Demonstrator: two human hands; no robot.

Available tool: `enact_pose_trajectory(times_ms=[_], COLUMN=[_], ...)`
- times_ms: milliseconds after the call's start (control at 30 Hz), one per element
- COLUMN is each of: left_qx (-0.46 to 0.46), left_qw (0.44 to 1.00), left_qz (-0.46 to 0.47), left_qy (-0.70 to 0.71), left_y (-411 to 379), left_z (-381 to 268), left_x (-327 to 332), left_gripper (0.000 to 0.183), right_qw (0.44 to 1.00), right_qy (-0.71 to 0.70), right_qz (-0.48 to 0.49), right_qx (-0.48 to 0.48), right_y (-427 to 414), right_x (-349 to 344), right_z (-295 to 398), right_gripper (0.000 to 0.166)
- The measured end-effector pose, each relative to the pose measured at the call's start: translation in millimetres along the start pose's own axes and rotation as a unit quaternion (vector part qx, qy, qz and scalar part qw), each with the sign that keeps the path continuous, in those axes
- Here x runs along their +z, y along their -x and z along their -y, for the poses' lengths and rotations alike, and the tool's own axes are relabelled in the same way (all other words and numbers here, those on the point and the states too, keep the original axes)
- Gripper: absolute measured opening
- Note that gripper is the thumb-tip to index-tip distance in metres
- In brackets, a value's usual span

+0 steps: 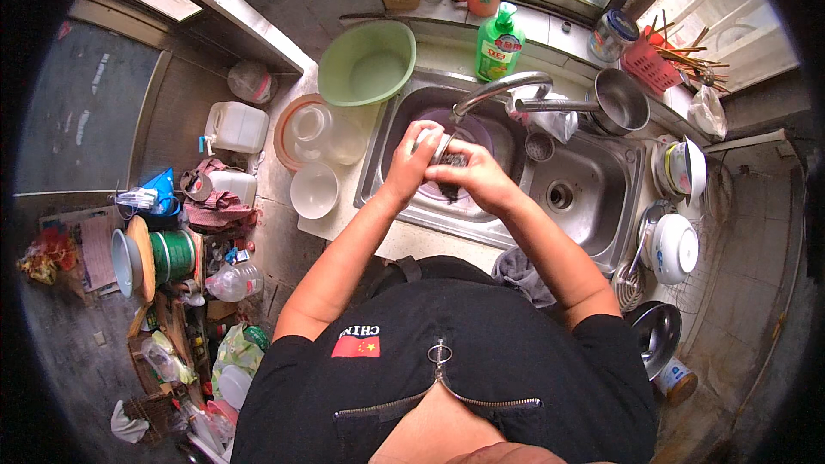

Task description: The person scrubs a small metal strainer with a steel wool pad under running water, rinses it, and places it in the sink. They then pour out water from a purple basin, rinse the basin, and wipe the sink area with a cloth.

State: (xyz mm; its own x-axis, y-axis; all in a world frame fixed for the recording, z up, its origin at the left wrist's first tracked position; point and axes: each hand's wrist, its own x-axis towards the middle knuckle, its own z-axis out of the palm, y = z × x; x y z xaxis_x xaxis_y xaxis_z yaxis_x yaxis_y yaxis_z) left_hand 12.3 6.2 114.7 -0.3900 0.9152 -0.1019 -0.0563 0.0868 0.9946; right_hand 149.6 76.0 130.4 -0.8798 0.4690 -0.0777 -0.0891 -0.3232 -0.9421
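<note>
Above the left bowl of a stainless steel double sink, my left hand grips a small round metal container, partly covered by the fingers. My right hand presses a dark, frizzy scrubbing pad up against the container. What exactly the container is cannot be made out. Below both hands, a translucent purple basin sits in the same sink bowl, largely hidden by them. The curved chrome faucet arches over from behind, with its spout close to my fingers.
Left of the sink are a green plastic basin, a clear plastic jar and a white bowl. Behind stands a green soap bottle. Rightward are a saucepan, a strainer cup and stacked bowls.
</note>
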Motion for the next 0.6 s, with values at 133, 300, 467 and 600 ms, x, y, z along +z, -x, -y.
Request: enact_pose_trajectory(times_ms=[133, 300, 467, 600], left_qx=[0.011, -0.295, -0.025, 0.021], left_qw=[0.999, 0.953, 0.999, 0.999], left_qz=[0.014, 0.058, -0.011, 0.029], left_qy=[0.034, -0.025, 0.032, 0.017], left_y=[1, -7, 6, -3], left_z=[-6, -17, -14, -8], left_x=[1, -4, 4, -4], left_gripper=[0.030, 0.024, 0.025, 0.029], right_qw=[0.972, 0.774, 0.988, 0.967], right_qy=[0.191, 0.539, -0.149, 0.200], right_qz=[-0.011, 0.048, -0.010, 0.008], right_qx=[-0.133, -0.328, 0.036, -0.155], right_y=[5, 0, 0, 2], right_x=[7, -6, 4, 8], right_z=[4, -21, 5, 0], right_gripper=[0.030, 0.025, 0.027, 0.031])
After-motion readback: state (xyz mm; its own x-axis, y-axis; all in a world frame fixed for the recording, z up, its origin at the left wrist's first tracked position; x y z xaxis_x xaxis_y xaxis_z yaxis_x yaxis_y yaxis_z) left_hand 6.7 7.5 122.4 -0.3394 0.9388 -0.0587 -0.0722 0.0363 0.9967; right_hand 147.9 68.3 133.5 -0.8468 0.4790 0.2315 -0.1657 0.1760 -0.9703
